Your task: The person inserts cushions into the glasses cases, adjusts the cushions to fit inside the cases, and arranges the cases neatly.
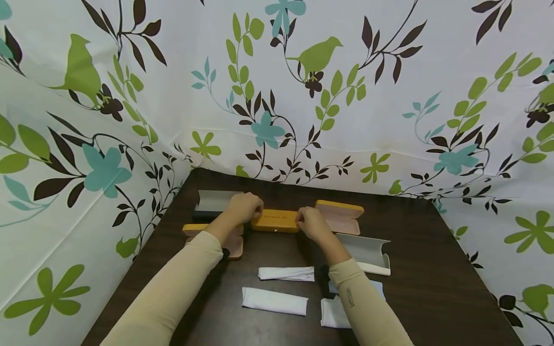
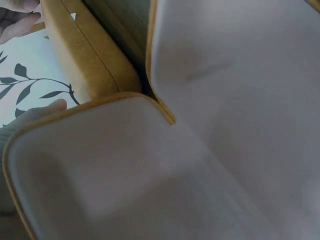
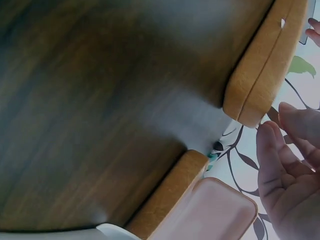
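A closed yellow glasses case (image 1: 275,221), with a small white mark on its front, lies crosswise between my hands. My left hand (image 1: 244,208) is at its left end, fingers bent downward. At the right end, my right hand (image 1: 312,223) has its fingertips right at the case's corner; in the right wrist view the thumb (image 3: 295,120) and fingers are slightly parted with nothing between them. Beneath my left wrist lies an open yellow glasses case (image 2: 115,160) with a pale pink lining. Another open yellow glasses case (image 1: 339,217) lies just right of my right hand.
An open grey-lined case (image 1: 216,199) lies behind my left hand, and another grey-lined one (image 1: 363,251) beside my right forearm. Folded white cloths (image 1: 274,301) and a pale blue cloth (image 1: 377,288) lie nearer on the dark table (image 1: 433,288). Patterned fabric (image 1: 329,158) rises behind the table.
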Action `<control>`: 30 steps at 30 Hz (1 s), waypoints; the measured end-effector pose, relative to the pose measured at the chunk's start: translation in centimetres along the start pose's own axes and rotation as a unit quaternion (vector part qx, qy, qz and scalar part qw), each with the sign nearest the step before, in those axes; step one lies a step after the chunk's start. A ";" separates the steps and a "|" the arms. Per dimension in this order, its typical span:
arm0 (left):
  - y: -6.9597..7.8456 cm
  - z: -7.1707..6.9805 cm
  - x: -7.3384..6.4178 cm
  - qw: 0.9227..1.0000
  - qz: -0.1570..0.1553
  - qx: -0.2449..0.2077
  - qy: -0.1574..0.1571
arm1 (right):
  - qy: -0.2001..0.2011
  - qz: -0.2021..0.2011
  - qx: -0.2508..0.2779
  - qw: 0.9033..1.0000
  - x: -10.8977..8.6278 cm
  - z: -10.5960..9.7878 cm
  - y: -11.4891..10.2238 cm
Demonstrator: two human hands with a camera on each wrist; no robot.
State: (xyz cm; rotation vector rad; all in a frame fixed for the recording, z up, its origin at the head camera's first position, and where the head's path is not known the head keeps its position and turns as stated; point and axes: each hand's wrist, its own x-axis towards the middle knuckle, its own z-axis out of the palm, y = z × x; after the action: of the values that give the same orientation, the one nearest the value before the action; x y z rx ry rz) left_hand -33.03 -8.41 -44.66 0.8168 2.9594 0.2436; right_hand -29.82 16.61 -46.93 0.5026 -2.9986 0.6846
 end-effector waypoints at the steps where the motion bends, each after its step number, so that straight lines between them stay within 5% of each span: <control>1: 0.1 0.1 0.0 1.000 -0.003 -0.003 -0.002 | -0.004 0.003 0.003 1.000 0.0 -0.1 0.0; 6: 0.6 0.4 0.1 1.000 -0.005 -0.004 0.000 | -0.017 0.007 0.023 1.000 -0.4 -0.3 0.1; 13: 2.7 -0.3 -0.4 0.999 0.030 -0.010 -0.015 | -0.032 0.008 0.017 0.999 -1.0 -0.7 0.6; 22: 5.0 0.0 -1.6 0.984 0.077 -0.037 -0.154 | -0.119 -0.006 -0.030 0.992 -2.0 -1.8 0.6; 30: 8.1 1.6 -3.4 0.972 0.058 -0.008 -0.228 | -0.222 -0.012 -0.025 0.975 -3.7 -2.4 0.4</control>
State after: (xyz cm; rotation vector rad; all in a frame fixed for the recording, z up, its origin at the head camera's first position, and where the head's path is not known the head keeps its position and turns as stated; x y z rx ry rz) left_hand -25.86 -3.04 -44.79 0.9019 2.4824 0.0710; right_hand -26.54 19.13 -45.29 0.7822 -3.3999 0.5547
